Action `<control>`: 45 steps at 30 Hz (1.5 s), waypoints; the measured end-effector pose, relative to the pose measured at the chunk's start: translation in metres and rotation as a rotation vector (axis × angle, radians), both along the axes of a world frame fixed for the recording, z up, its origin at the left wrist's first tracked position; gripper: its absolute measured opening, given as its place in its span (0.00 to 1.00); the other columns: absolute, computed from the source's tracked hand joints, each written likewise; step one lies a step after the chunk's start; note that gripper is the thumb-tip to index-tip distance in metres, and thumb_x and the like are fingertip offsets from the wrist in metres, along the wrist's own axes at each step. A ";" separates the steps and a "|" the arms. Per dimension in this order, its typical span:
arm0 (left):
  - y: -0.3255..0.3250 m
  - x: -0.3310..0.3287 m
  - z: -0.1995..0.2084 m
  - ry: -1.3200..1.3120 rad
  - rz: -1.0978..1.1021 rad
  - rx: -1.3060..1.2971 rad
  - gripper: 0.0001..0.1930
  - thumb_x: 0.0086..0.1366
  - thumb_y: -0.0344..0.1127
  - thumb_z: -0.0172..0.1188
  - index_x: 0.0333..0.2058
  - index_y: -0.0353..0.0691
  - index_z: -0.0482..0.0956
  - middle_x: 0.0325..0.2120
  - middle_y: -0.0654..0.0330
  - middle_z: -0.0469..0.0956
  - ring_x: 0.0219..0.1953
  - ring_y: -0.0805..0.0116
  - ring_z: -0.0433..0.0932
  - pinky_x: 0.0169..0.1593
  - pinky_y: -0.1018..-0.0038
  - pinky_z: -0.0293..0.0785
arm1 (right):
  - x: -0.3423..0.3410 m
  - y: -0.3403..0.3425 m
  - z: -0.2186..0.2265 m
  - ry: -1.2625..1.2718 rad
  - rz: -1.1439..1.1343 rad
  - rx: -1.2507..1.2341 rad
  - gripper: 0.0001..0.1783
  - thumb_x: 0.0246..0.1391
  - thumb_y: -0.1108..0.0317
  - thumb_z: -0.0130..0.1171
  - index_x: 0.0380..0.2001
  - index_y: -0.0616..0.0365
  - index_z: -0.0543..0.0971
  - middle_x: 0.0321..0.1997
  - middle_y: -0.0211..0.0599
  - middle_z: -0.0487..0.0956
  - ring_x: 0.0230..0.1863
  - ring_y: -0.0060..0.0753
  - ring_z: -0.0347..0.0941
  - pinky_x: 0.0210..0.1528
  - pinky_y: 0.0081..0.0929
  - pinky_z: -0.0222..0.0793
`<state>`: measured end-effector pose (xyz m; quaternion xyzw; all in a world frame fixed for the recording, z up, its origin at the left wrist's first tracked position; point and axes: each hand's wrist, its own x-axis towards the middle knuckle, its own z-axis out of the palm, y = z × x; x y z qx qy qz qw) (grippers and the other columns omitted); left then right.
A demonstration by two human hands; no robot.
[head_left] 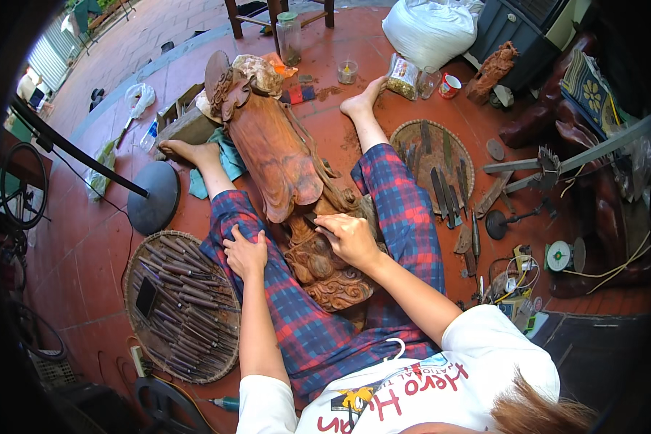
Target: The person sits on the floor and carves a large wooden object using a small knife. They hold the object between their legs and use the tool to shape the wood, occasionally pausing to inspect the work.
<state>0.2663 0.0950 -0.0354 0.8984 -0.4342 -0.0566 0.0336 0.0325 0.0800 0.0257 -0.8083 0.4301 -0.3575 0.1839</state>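
A reddish-brown carved wooden statue (278, 155) lies between my legs, its scrolled base (340, 289) toward me. My right hand (349, 240) is over the carving near its lower part, thumb and fingers pinched together. Whatever sits between those fingertips is too small to make out. My left hand (244, 253) rests on my left leg in plaid trousers (267, 304), its fingers spread and holding nothing. Left of that leg, a round woven tray (132, 289) holds many wood-handled carving tools (195, 296) and a dark phone (145, 297).
Another round tray (464, 155) with blades and files lies beyond my right leg. A black round lamp base (154, 195) stands at left. Farther off are a white sack (430, 32), a jar (288, 40) and a red-and-white cup (450, 86). Dark carved wood furniture (615, 210) borders the right.
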 end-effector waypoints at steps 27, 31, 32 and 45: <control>0.000 0.003 -0.001 -0.006 -0.006 0.007 0.38 0.57 0.62 0.62 0.60 0.46 0.65 0.45 0.43 0.71 0.44 0.47 0.78 0.45 0.59 0.76 | -0.001 -0.010 0.004 0.112 0.067 -0.057 0.14 0.55 0.64 0.60 0.41 0.62 0.81 0.41 0.44 0.83 0.36 0.43 0.81 0.36 0.35 0.78; -0.002 0.002 -0.001 0.000 -0.016 -0.003 0.38 0.57 0.62 0.62 0.60 0.46 0.65 0.45 0.43 0.71 0.44 0.46 0.78 0.45 0.59 0.76 | 0.001 -0.009 0.001 0.108 -0.014 -0.089 0.14 0.54 0.63 0.61 0.41 0.61 0.81 0.40 0.44 0.83 0.36 0.43 0.81 0.36 0.35 0.78; 0.000 0.000 -0.002 -0.002 -0.015 0.007 0.38 0.57 0.62 0.62 0.60 0.47 0.65 0.45 0.43 0.71 0.43 0.47 0.78 0.45 0.59 0.77 | 0.000 -0.007 -0.005 0.177 -0.019 -0.136 0.15 0.54 0.63 0.62 0.41 0.61 0.81 0.38 0.43 0.83 0.36 0.42 0.81 0.36 0.35 0.77; -0.001 0.002 0.000 -0.006 -0.009 -0.010 0.38 0.57 0.61 0.62 0.59 0.47 0.65 0.44 0.43 0.71 0.43 0.46 0.78 0.44 0.59 0.77 | -0.002 -0.009 0.006 0.010 0.026 0.018 0.12 0.54 0.65 0.62 0.38 0.62 0.81 0.39 0.44 0.83 0.35 0.46 0.81 0.35 0.36 0.77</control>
